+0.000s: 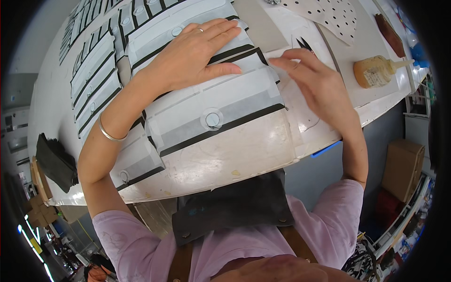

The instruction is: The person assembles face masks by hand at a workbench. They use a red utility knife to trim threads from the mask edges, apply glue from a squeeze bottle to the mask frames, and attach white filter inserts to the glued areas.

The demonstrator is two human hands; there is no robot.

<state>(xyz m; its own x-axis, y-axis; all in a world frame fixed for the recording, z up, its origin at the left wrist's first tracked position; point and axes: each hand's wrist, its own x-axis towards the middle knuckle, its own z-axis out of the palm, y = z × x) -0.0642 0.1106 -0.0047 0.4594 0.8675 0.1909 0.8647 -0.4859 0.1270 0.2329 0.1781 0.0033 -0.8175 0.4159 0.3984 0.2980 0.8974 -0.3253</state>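
Observation:
My left hand (190, 54) lies flat with fingers outstretched across a row of white-backed panels with black edges. Under its thumb is the upper part of the nearest panel (181, 110), which carries a round metal disc (212, 120) near its lower black border. At that panel's upper right corner is my right hand (312, 77), with its fingers bent and drawn together. Slight blur and the turn of the hand hide whether anything is between those fingertips. Behind the left hand, another panel (155, 44) overlaps the nearest one.
More panels (96, 82) lie in overlapping rows at left. A dark stack of pieces (55, 162) sits at the table's left edge. To the right are black-tipped scissors (305, 44), a yellowish glue bottle (373, 72) and a dotted sheet (329, 19). The white table (244, 155) curves toward me.

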